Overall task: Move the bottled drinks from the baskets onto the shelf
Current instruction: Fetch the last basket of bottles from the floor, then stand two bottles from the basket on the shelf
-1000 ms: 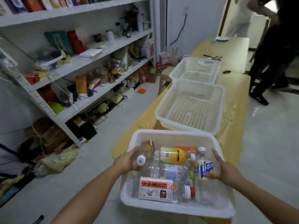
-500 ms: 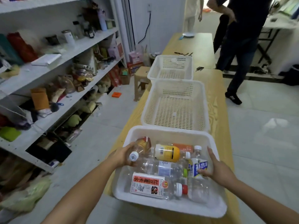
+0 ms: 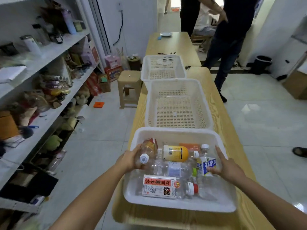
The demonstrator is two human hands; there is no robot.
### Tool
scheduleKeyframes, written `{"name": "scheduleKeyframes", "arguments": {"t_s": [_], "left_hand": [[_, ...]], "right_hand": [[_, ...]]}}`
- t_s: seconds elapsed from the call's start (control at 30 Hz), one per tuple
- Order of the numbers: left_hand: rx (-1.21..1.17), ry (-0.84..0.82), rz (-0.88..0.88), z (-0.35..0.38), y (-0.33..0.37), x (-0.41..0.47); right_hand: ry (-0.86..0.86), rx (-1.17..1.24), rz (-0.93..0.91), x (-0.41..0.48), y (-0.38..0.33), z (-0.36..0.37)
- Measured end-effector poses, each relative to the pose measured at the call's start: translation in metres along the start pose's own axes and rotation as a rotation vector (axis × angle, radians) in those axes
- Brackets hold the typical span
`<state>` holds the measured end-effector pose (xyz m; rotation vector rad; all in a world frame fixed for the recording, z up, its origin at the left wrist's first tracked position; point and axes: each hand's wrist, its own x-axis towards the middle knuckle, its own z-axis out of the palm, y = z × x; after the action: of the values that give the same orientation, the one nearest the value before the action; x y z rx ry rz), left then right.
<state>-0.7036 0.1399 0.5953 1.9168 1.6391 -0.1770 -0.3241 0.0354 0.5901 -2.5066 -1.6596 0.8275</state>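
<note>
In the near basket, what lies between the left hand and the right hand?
Head view: between the left hand and right hand lie a yellow-labelled bottle and, nearer, a clear bottle with a pale label, both on their sides.

Left grip (image 3: 131,161): was a bare hand, uncovered at fingers and wrist.
Right grip (image 3: 227,168): was likewise bare, thumb and fingers uncovered.
Forearms (image 3: 93,196): were bare along all their visible length.
</note>
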Motion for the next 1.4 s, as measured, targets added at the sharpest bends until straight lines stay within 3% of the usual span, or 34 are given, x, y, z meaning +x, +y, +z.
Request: {"name": "scheduleKeyframes", "arguments": {"t_s": [0.1, 0.17, 0.23, 0.37, 0.57, 0.73, 0.8, 0.9, 1.03, 1.23, 1.4], "left_hand": [[0.0, 0.031, -0.006, 0.004, 0.005, -0.006], [0.03, 0.13, 0.008, 0.007, 0.009, -0.01], [0.099, 0.248, 0.074, 0.007, 0.014, -0.012], [0.003, 0.324, 0.213, 0.002, 0.03, -0.007], [-0.261, 0.296, 0.255, 0.0, 0.048, 0.005], [-0.777, 0.232, 0.215, -0.01, 0.055, -0.001], [-0.859, 0.222, 0.213, -0.019, 0.059, -0.007], [-0.909, 0.227, 0.227, -0.026, 0.063, -0.019], [-0.854, 0.204, 0.242, -0.018, 0.066, -0.025], [-0.671, 0.17, 0.095, -0.005, 0.061, -0.006], [-0.88, 0.027, 0.094, -0.01, 0.07, -0.017]], "right_hand": [[0.104, -0.126, 0.099, -0.018, -0.015, 0.002], [0.31, -0.331, 0.059, -0.028, -0.024, 0.011], [0.422, -0.376, 0.014, -0.043, -0.034, 0.019], [0.232, -0.267, 0.175, -0.066, -0.054, 0.034], [0.163, 0.258, 0.428, -0.042, -0.068, 0.057], [0.103, 0.336, 0.594, -0.037, -0.083, 0.056], [0.138, 0.304, 0.61, -0.039, -0.086, 0.059], [0.273, 0.186, 0.605, -0.043, -0.084, 0.06], [0.318, 0.083, 0.594, -0.041, -0.077, 0.059], [0.359, 0.264, 0.655, -0.038, -0.085, 0.07], [0.357, 0.414, 0.571, -0.036, -0.081, 0.08]]}}
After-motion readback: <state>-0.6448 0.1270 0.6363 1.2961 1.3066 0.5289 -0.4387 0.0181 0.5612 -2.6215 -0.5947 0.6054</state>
